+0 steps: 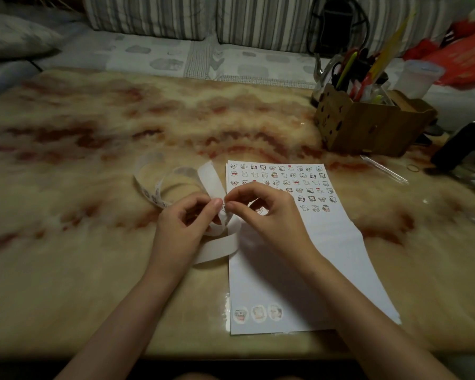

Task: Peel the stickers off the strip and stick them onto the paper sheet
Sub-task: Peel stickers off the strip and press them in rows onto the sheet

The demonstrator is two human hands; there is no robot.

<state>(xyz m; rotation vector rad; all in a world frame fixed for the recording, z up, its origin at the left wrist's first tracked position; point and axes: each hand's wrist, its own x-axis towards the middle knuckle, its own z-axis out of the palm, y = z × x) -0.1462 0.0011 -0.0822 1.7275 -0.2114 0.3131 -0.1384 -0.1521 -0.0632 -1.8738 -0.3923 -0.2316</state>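
Strip [211,185]: curled, beside paper sheet's [299,270] left edge. Left hand [185,223] pinches it; right hand [261,212] fingertips pinch at a sticker, nearer the sheet.

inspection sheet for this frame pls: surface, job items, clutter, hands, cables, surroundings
Surface: marbled tan and red table, glossy, bare on its left half.
Job's things: white sticker strip curls in loops left of the paper sheet; the sheet lies flat with rows of small stickers at its far end and three round stickers at the near left corner.
Clutter: wooden organizer full of pens, metal kettle, lidded plastic cup, clear pen, rubber band.
Hands: left hand and right hand both pinch the strip, fingertips close together.
Cables: black cord looped behind the kettle.
Surroundings: striped cushions, patterned bedding, red bag at far right.
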